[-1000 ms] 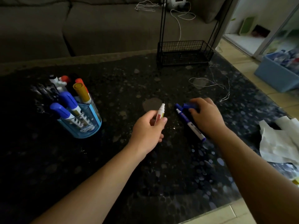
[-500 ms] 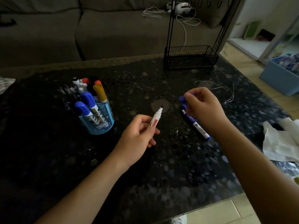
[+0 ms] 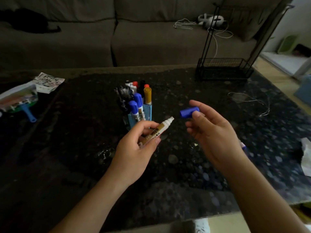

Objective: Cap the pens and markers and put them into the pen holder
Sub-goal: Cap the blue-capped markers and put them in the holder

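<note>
The left hand [image 3: 134, 152] grips an open marker [image 3: 158, 132]. The right hand [image 3: 212, 132] has lifted the blue cap [image 3: 188, 112] off the tabletop [image 3: 84, 132] and pinches it near the marker's white tip. Capping looks next. The pen holder [image 3: 149, 111] stands just behind.

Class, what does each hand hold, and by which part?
Left hand: uncapped marker, gripped by its barrel. Right hand: blue cap, pinched at the end away from the marker.
</note>
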